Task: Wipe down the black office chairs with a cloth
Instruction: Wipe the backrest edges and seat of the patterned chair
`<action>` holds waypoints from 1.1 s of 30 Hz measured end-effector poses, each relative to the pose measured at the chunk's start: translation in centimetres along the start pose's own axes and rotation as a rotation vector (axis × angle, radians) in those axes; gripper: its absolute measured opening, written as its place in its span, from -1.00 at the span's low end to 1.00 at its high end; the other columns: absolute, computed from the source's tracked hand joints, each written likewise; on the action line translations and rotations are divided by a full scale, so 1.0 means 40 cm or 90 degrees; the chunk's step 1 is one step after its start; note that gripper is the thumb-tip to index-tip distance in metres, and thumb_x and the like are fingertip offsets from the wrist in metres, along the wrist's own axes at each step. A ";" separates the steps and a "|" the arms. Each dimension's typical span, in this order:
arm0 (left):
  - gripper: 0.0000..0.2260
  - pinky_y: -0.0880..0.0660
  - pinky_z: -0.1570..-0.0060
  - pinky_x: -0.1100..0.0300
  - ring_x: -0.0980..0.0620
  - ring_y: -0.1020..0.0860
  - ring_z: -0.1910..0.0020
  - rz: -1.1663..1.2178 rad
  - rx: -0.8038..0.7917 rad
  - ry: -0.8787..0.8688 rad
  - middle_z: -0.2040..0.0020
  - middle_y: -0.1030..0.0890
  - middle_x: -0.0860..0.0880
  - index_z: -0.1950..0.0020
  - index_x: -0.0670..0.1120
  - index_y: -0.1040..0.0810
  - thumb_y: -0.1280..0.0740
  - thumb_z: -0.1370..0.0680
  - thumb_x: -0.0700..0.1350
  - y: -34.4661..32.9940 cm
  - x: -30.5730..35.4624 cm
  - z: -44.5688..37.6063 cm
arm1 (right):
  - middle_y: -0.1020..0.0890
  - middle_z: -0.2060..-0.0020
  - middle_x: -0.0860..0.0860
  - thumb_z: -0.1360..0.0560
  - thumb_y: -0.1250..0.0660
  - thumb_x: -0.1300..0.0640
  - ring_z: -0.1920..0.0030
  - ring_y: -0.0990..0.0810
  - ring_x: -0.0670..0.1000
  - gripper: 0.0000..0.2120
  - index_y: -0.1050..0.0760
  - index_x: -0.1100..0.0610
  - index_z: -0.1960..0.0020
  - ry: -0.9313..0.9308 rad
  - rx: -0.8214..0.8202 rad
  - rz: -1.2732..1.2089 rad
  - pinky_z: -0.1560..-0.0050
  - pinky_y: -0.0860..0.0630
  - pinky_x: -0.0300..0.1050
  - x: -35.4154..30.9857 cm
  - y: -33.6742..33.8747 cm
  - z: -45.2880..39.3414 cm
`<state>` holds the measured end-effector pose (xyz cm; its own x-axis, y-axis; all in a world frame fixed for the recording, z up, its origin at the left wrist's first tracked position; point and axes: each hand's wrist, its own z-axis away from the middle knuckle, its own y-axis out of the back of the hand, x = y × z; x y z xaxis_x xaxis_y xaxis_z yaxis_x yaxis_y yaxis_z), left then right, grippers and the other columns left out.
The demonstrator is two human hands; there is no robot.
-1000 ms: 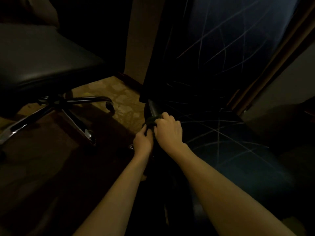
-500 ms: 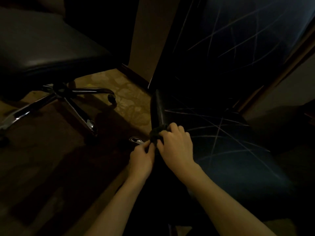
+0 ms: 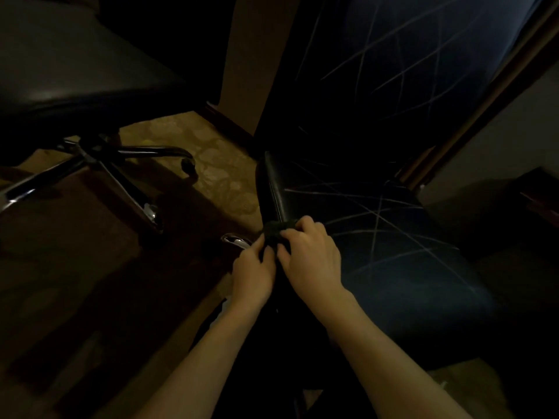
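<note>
Both hands work at the left edge of the near chair seat. The left hand and right hand sit side by side, touching, with a dark cloth bunched between them; the fingers of both curl round it and press it onto the rolled seat edge. The seat and backrest are crossed with pale streaks; whether these are wiping marks, scratches or reflections cannot be told in this light. Judged from that, work on this chair is under way, with the seat edge in hand. A second chair stands at upper left on the carpet, its chrome base showing; no sign shows whether it has been wiped. Progress: partial at best.
</note>
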<state>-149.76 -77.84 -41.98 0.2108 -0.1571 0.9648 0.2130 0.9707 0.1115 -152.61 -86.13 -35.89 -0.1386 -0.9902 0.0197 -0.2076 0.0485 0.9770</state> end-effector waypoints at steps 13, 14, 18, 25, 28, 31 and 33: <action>-0.84 -0.56 0.28 0.21 0.19 -0.60 0.30 -0.280 -0.253 -0.145 0.27 -0.63 0.09 0.10 0.06 -0.66 -0.30 -0.59 -0.01 0.099 -0.041 0.117 | -0.53 -0.07 0.00 -0.33 -0.53 0.08 -0.05 -0.51 0.01 -0.70 -0.63 -0.01 -0.05 -0.031 0.103 -0.074 0.07 -0.48 -0.18 0.026 -0.015 0.220; -0.84 -0.59 0.25 0.14 0.17 -0.60 0.30 -0.303 -0.279 -0.158 0.27 -0.63 0.07 0.12 0.04 -0.66 -0.31 -0.58 -0.01 0.102 -0.038 0.117 | -0.52 -0.07 0.01 -0.32 -0.54 0.09 -0.06 -0.50 0.01 -0.69 -0.63 -0.01 -0.05 -0.032 0.117 -0.079 0.06 -0.49 -0.16 0.030 -0.016 0.240; -0.78 -0.57 0.25 0.08 0.17 -0.57 0.34 -0.393 -0.341 -0.234 0.32 -0.61 0.08 0.21 0.04 -0.61 -0.30 -0.54 0.10 0.088 -0.040 0.136 | -0.50 -0.06 0.00 -0.34 -0.52 0.11 -0.05 -0.45 0.00 -0.70 -0.63 -0.02 -0.07 -0.064 0.192 -0.083 0.07 -0.48 -0.11 0.055 -0.019 0.326; -0.90 -0.39 0.37 0.43 0.23 -0.56 0.29 -0.276 -0.279 -0.383 0.35 -0.57 0.19 0.23 0.14 -0.54 -0.40 -0.48 0.01 0.036 -0.092 0.192 | -0.50 -0.02 0.03 -0.45 -0.35 0.05 -0.02 -0.49 0.04 -0.82 -0.67 0.09 0.04 -0.110 0.313 -0.157 -0.04 -0.46 -0.11 0.094 -0.059 0.460; -0.85 -0.51 0.20 0.34 0.29 -0.58 0.15 -0.231 -0.254 -0.455 0.16 -0.62 0.20 0.04 0.07 -0.60 -0.32 -0.46 0.07 0.017 -0.120 0.199 | -0.49 0.02 0.05 -0.42 -0.38 0.06 0.00 -0.49 0.07 -0.87 -0.60 0.11 0.12 -0.144 0.340 -0.154 -0.01 -0.42 -0.11 0.105 -0.076 0.504; -0.87 -0.52 0.11 0.32 0.24 -0.57 0.08 -0.215 -0.238 -0.512 0.08 -0.58 0.17 -0.01 0.03 -0.55 -0.30 -0.50 0.00 -0.003 -0.126 0.208 | -0.44 -0.01 0.06 -0.39 -0.35 0.03 -0.01 -0.45 0.10 -0.85 -0.47 0.03 0.08 -0.182 0.351 -0.121 -0.01 -0.34 -0.10 0.101 -0.086 0.521; -0.90 -0.44 0.04 0.45 0.26 -0.53 0.07 -0.225 -0.192 -0.544 0.07 -0.56 0.15 -0.01 -0.02 -0.56 -0.35 -0.50 -0.11 -0.008 -0.126 0.195 | -0.43 -0.05 0.08 -0.39 -0.35 0.04 -0.07 -0.42 0.13 -0.85 -0.45 0.04 0.08 -0.176 0.354 -0.068 -0.06 -0.32 -0.03 0.091 -0.090 0.502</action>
<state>-158.32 -75.94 -45.02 -0.6503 -0.1296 0.7485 0.3923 0.7865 0.4770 -171.83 -87.27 -43.59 -0.3199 -0.9261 -0.1997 -0.6958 0.0866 0.7130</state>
